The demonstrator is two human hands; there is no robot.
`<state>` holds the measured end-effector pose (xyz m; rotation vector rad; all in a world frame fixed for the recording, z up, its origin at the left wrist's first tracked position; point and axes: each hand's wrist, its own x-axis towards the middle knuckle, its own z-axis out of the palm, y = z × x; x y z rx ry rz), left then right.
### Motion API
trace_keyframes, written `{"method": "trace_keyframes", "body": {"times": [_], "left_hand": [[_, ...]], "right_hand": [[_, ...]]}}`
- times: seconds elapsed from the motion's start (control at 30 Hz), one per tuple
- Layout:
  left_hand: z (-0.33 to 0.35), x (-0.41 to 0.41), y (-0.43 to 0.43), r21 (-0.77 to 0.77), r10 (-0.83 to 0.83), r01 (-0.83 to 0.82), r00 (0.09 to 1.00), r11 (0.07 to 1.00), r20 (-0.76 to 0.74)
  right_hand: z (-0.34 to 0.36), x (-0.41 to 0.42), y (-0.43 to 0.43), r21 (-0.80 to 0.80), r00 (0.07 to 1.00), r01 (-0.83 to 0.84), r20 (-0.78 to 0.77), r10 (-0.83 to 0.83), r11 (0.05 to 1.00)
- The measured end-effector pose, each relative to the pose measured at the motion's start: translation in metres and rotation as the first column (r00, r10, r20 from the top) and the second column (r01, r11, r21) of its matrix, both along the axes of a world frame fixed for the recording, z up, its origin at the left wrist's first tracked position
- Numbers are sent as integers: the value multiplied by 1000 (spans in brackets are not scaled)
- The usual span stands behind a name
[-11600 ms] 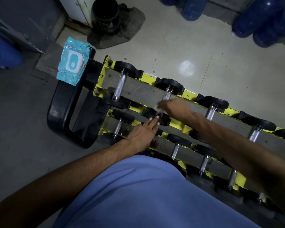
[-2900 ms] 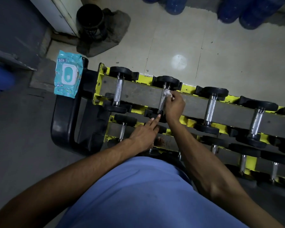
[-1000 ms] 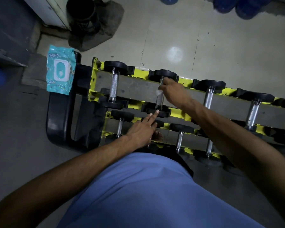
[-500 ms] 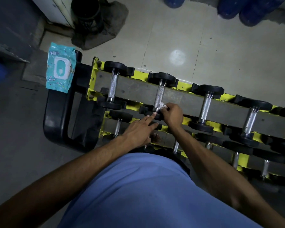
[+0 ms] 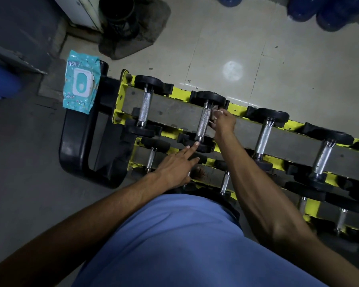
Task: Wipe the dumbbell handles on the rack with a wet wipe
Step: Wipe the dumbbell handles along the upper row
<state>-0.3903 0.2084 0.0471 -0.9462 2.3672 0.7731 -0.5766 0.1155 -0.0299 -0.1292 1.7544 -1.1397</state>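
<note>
While your right hand (image 5: pixel 223 121) is pinching the wet wipe (image 5: pixel 217 111) between its fingertips, just at the far end of the second dumbbell handle (image 5: pixel 203 123) on the top tier of the rack (image 5: pixel 122 96), the wipe is touching only the bar's right side. The left side and underside of the knurled metal are at risk of going unwiped. The wipe is showing as a small bunched scrap. The knurling is likely snagging it, so hard rubbing risks tearing it or pulling it out of so light a pinch and down between the tiers.

Your left hand (image 5: pixel 176 166) is lying spread with its fingers straight, and only the index fingertip (image 5: pixel 197 143) is touching the near black head of that dumbbell. I am judging that a weak brace. If the bar is rolling in its cradle, one finger is not stopping it, and that fingertip is sitting where the head could nip it.

More handles (image 5: pixel 263 133) are waiting to the right, and a scrap this small may be drying out. The pack of wipes (image 5: pixel 81 81) is resting on the black end frame (image 5: pixel 77 141), well apart from your right hand.
</note>
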Motion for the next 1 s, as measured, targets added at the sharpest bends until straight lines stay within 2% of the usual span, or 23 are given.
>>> {"method": "trace_keyframes", "body": {"times": [0.07, 0.1, 0.13, 0.2, 0.27, 0.3, 0.43, 0.53, 0.67, 0.7, 0.77, 0.8, 0.83, 0.87, 0.9, 0.97, 1.0], "left_hand": [[0, 0, 0, -4, -1, 1, 1000, 1000, 3], [-1, 0, 0, -8, -3, 3, 1000, 1000, 5], [-1, 0, 0, -11, -8, 8, 1000, 1000, 7], [-1, 0, -1, -19, -17, 17, 1000, 1000, 9], [-1, 1, -1, -23, -21, 21, 1000, 1000, 11], [-2, 2, -2, -25, -23, 24, 1000, 999, 12], [-3, 1, -1, -36, -31, 31, 999, 999, 9], [-5, -2, 0, -48, -41, 42, 999, 998, 17], [-6, 0, -1, -56, -46, 46, 999, 997, 7], [-5, 0, -1, -53, -43, 43, 999, 998, 7], [-3, 0, 0, -43, -28, 29, 1000, 999, 11], [-3, 0, 0, -44, -22, 23, 1000, 999, 12], [-3, 0, 1, -44, -20, 20, 1000, 999, 11], [-4, 0, 2, -46, -19, 19, 1000, 999, 8], [-6, 1, 2, -51, -21, 21, 1000, 998, 5], [-9, 2, 2, -57, -31, 32, 999, 998, 6], [-10, 2, 2, -58, -36, 36, 999, 998, 7]], "right_hand": [[0, 6, 10, -84, 938, -73, -345, 40, 994], [2, 10, 14, -122, 851, -169, -518, 83, 978], [3, 14, 18, -126, 732, -288, -668, 133, 949], [3, 14, 21, -5, 448, -495, -858, 250, 869], [0, 3, 22, 168, 168, -616, -926, 337, 770], [-2, -5, 23, 232, 60, -653, -933, 355, 720], [-3, -25, 25, 410, -253, -755, -902, 350, 512], [9, -21, 16, 614, -470, -701, -781, 412, 363], [37, 4, -5, 792, -606, -578, -576, 548, 194], [39, 10, -6, 811, -641, -575, -526, 558, 104], [41, 20, -1, 818, -731, -556, -394, 558, -150], [41, 22, 3, 811, -777, -529, -346, 526, -248], [42, 21, 5, 811, -806, -512, -339, 484, -284], [44, 17, 3, 819, -813, -511, -364, 454, -260], [46, 12, -1, 829, -800, -526, -406, 441, -191], [51, -3, -6, 807, -718, -591, -522, 460, -7], [52, -11, -3, 777, -674, -629, -572, 468, 43]]}}
